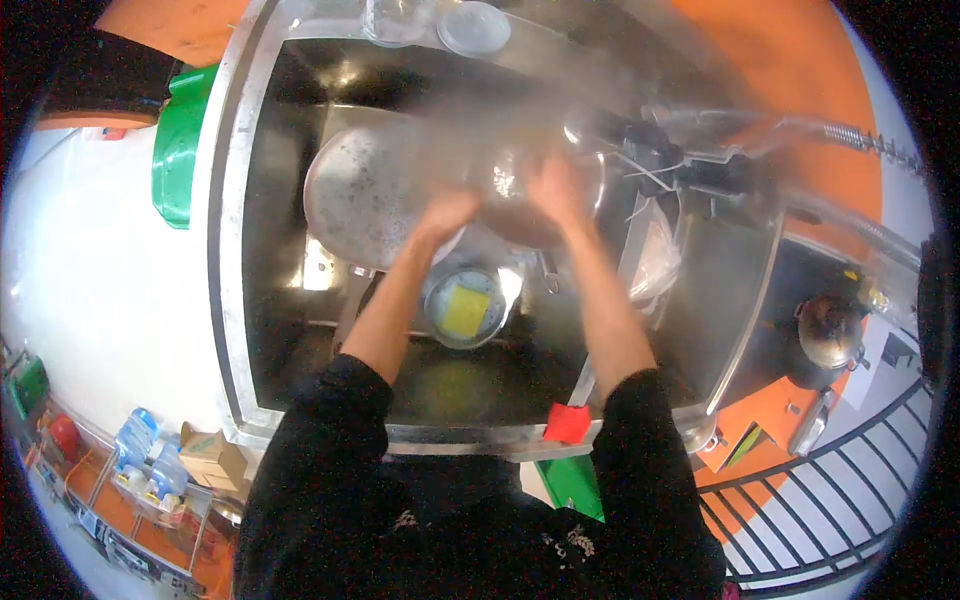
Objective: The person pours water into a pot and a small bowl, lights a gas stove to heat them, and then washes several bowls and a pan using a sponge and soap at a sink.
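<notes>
A round shiny metal bowl (515, 215) is in the sink between my hands, its far side blurred by haze. My left hand (452, 212) is closed at the bowl's left edge and seems to grip the rim. Over the bowl's right part is my right hand (557, 190), its fingers smeared and hard to make out. A large round metal lid or tray (350, 190) with water spots leans to the left of the bowl. Nearer me, a small round dish (440, 308) holds a yellow sponge (466, 311).
The steel sink rim (228, 250) surrounds the work. A spray tap (690, 165) with a spring hose comes in from the right, above a plastic bag (655, 255). A red cloth (568, 423) lies on the front edge. Round containers (474, 28) stand on the far ledge.
</notes>
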A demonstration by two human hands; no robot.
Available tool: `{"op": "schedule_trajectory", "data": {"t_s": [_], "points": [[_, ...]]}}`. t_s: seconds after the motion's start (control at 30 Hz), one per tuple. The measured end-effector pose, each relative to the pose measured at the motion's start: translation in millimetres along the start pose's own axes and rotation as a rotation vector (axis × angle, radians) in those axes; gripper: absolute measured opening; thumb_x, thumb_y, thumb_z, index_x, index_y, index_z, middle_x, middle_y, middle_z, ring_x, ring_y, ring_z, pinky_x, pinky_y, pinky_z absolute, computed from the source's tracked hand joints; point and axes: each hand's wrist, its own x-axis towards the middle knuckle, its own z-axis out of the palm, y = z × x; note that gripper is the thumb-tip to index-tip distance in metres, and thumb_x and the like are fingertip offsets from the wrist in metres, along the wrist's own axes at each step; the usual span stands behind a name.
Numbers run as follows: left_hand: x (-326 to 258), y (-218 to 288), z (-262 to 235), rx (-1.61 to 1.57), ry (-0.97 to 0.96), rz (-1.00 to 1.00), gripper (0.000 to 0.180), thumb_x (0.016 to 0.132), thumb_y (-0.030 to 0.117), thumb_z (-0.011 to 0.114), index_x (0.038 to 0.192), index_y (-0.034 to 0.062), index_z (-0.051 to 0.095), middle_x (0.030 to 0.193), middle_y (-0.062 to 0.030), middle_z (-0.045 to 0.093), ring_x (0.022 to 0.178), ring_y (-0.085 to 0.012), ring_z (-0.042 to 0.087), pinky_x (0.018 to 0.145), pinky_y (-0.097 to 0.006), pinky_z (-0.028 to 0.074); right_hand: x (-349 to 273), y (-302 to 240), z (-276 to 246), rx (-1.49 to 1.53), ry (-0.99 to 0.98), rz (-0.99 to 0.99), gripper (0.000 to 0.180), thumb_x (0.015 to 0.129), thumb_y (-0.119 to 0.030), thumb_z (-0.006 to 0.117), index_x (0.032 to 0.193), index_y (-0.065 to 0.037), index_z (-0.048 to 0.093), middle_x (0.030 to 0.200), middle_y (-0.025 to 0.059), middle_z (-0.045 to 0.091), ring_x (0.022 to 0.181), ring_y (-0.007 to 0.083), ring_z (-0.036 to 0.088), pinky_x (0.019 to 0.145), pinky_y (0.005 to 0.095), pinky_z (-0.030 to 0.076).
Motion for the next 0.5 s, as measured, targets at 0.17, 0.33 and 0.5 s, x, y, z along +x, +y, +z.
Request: {"op": "schedule_trajectory", "data": {"t_s": [0.17,0.33,0.5], "points": [[-12,57,34,-0.306,0.061,-0.171,0.047,0.075,0.006,0.062,0.121,0.0061,0.047,0.108,-0.0123,0.058,0.095,-0.0213,0.057,0.083,-0.032,0.045,-5,-7,2,0.995,-0.285,0.285,0.04,0.08,-0.036,0.055,0.107,-0.007,0.058,0.11,0.013,0.058,0.096,0.0323,0.056,0.085,0.0372,0.044],[-12,36,56,-0.365,0.0,0.048,0.066,0.082,0.013,0.058,0.136,0.0031,0.021,0.126,-0.0134,0.044,0.115,-0.0214,0.043,0.097,-0.033,0.035,22,56,-9,0.641,-0.238,0.336,0.04,0.082,-0.034,0.054,0.111,-0.006,0.056,0.114,0.0118,0.055,0.098,0.0282,0.055,0.086,0.0349,0.043],[-6,26,70,-0.574,0.17,0.082,0.055,0.078,0.003,0.059,0.128,0.005,0.038,0.112,-0.0121,0.055,0.1,-0.0222,0.054,0.085,-0.033,0.044,11,37,0,0.972,-0.269,0.304,0.04,0.084,-0.031,0.053,0.115,-0.005,0.054,0.118,0.0107,0.053,0.1,0.024,0.053,0.087,0.0327,0.042]]}}
